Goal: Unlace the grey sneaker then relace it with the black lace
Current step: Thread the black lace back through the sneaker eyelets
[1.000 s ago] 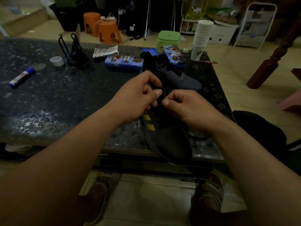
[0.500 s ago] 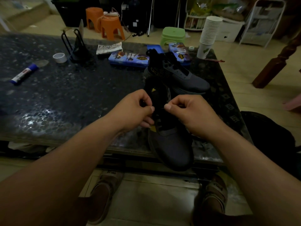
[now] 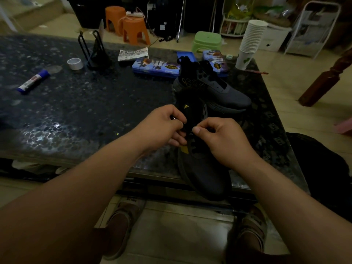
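Observation:
A dark grey sneaker lies on the near edge of the dark stone table, toe pointing toward me and hanging over the edge. Its black tongue with a small yellow logo stands up behind my hands. My left hand and my right hand meet over the eyelet area, each with thumb and fingers pinching the black lace, which is hard to make out in the dim light. A second grey sneaker lies just behind, toe to the right.
On the table sit a glue stick, a tape roll, a black wire stand, blue tins and a stack of paper cups. Stools stand on the floor beyond. My sandalled feet are below the table edge.
Both hands have shifted slightly nearer along the sneaker, still pinching at the lacing. More of the tongue with its logo shows behind them, and the camera has tilted a little.

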{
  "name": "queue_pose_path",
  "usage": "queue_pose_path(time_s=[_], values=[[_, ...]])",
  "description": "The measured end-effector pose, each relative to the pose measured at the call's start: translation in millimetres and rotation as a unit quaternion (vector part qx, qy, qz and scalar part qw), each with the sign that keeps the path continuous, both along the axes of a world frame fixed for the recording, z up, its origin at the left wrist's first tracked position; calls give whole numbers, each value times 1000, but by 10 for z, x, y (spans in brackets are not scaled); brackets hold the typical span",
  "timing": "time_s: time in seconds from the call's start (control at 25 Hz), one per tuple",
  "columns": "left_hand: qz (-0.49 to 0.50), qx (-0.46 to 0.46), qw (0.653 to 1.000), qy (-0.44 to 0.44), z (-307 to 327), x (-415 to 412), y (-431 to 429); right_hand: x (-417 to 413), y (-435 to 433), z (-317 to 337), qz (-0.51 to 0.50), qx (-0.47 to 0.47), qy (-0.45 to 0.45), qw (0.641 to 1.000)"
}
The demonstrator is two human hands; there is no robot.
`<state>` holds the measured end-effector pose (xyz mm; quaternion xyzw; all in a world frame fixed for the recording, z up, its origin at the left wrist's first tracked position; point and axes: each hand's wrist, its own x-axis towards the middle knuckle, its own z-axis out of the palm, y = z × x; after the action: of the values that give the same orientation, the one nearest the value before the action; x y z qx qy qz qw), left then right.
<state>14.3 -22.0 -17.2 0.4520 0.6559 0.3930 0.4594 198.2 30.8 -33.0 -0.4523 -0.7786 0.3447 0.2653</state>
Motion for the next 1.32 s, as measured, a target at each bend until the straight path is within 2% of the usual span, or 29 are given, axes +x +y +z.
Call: queue_pose_path(time_s=[0.2, 0.36, 0.48, 0.64, 0.84, 1.04, 1.32], values=[[-19, 16, 999, 21, 41, -20, -12, -44, -41, -45, -32, -94, 93, 991], [-69, 28, 996, 48, 23, -81, -7, -60, -70, -82, -32, -67, 63, 995], [-94, 50, 993, 50, -16, -110, -45, -39, -29, -82, -16, -90, 72, 993], [-55, 77, 995, 43, -66, -76, -85, 30, 14, -72, 18, -141, 89, 986], [-20, 81, 995, 53, -126, -45, -88, -47, -24, -92, -23, -92, 64, 993], [-21, 80, 992, 95, -196, 33, -103, -107, -70, -98, -70, -115, 105, 985], [-46, 108, 982, 147, -208, 40, -104, -92, -98, -53, -69, -109, 87, 988]])
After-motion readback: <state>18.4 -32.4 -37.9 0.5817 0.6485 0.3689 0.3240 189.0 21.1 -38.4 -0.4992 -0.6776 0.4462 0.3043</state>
